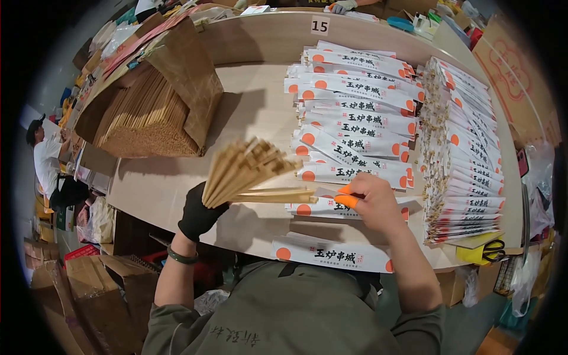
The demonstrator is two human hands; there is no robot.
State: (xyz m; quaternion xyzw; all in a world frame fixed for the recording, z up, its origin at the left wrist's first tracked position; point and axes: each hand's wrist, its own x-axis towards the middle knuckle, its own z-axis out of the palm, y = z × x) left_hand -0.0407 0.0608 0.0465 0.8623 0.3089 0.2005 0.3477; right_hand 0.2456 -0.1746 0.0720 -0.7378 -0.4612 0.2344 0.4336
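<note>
My left hand, in a black glove, is closed round the lower ends of a fanned bundle of wooden chopsticks. A pair of chopsticks juts out to the right from the bundle, its tips at the end of a white paper sleeve. Orange finger covers sit on my right hand, whose thumb and forefinger pinch that sleeve; whether the tips are inside it I cannot tell. Under and beyond my right hand lies a pile of white paper sleeves with orange dots. More sleeves lie along the table's front edge.
On the left of the table a torn brown paper bag holds many chopsticks. Stacked filled sleeves line the right side. Black scissors lie at the right front corner. Cardboard boxes stand at lower left.
</note>
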